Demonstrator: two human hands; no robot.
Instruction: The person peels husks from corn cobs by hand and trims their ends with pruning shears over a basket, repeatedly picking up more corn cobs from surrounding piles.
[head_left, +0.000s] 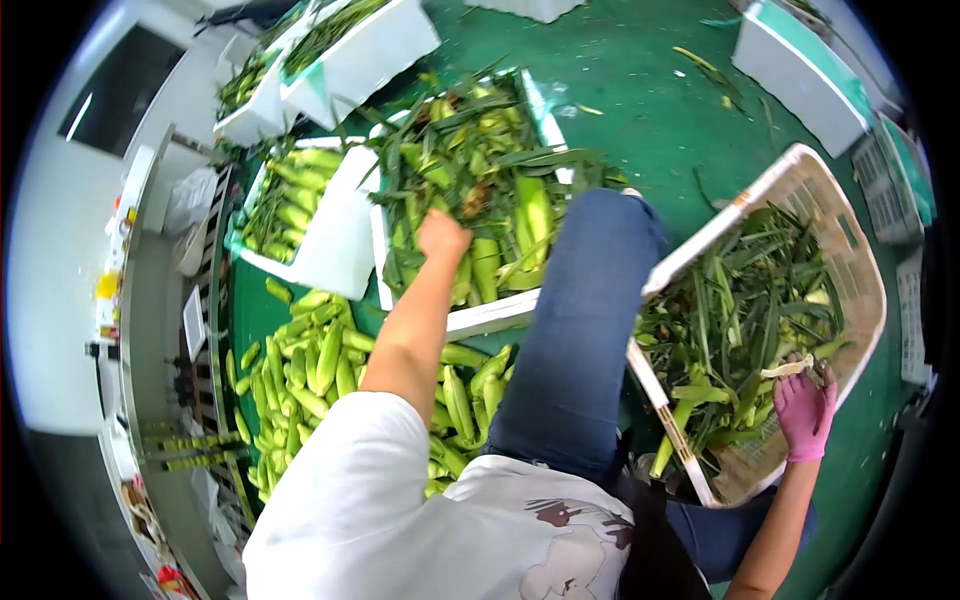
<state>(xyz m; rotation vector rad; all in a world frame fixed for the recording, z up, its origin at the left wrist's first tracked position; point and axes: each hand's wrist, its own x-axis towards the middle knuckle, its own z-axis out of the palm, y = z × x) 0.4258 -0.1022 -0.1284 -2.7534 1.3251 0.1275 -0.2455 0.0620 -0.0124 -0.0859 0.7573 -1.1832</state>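
Note:
My bare left hand (442, 235) is closed over the leafy corn in a white foam box (490, 316); what its fingers grip is hidden. Unhusked green ears (534, 205) and loose leaves surround it. Over the right side of a cream plastic crate (858, 262), my right hand (803, 412) wears a pink glove, its fingers bent at a thin pale item (788, 369) that I cannot identify. Dark green husks and leaves (735, 320) fill much of that crate. A large pile of light green corn ears (325, 360) lies on the floor, left of my legs.
Another foam box (245, 250) of corn, partly under a white lid (335, 225), stands at the left. More foam boxes (370, 55) with greens are behind. A metal shelf (150, 300) lines the left; crates (880, 190) stand at the right. My knee (615, 225) rises between both containers.

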